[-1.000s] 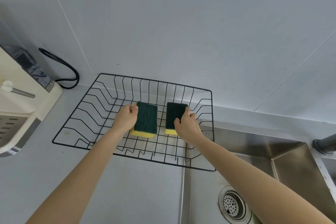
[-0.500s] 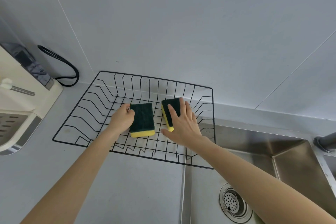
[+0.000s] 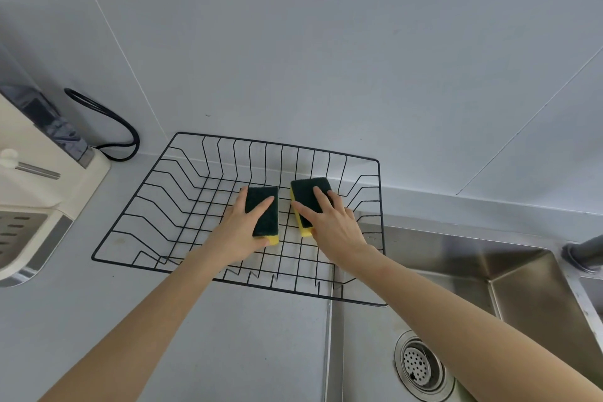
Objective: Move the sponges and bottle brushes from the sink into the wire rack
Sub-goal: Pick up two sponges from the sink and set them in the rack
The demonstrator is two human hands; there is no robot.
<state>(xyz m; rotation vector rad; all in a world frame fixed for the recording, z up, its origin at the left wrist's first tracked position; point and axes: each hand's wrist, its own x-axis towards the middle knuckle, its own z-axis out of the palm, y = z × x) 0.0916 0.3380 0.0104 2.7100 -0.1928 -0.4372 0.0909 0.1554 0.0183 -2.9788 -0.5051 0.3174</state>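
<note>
Two yellow sponges with dark green scouring tops lie side by side in the black wire rack (image 3: 137, 219). My left hand (image 3: 243, 232) rests on the left sponge (image 3: 267, 215) with straight fingers across its top and the thumb at its near yellow end. My right hand (image 3: 329, 225) lies flat on the right sponge (image 3: 308, 194), fingers spread and straight over its top. No bottle brush is in view.
The steel sink (image 3: 456, 303) with its drain strainer (image 3: 421, 365) opens at the lower right; the rack's right corner overhangs it. A cream appliance (image 3: 39, 192) and a black cable (image 3: 111, 124) stand at the left. A grey tap base (image 3: 584, 254) sits at the right edge.
Both hands have gone from gripping the sponges' edges to lying flat on top of them. The sponges have settled onto the rack's floor.
</note>
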